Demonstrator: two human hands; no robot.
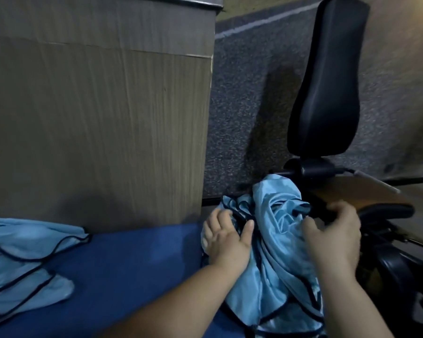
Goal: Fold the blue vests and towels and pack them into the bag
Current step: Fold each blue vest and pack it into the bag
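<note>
The task looks to be at an early stage. A crumpled vest (276, 242), shiny pale blue with dark trim, lies in a heap at about 5 o'clock in the view, hanging over the right-hand edge of the blue table (132, 269). No fold in it is squared yet.

The left hand (226, 237) is on the heap's 9 o'clock side, fingers curled over a bunch of the cloth. The right hand (332, 234) is at its 3 o'clock side with fingers bent; motion blur hides whether it has hold of anything.

A second pale blue cloth (27, 262) lies loose at 8 o'clock, well apart and also unfolded. No bag is in sight, so nothing appears packed. Folding both pieces and all of the packing seem to remain.
</note>
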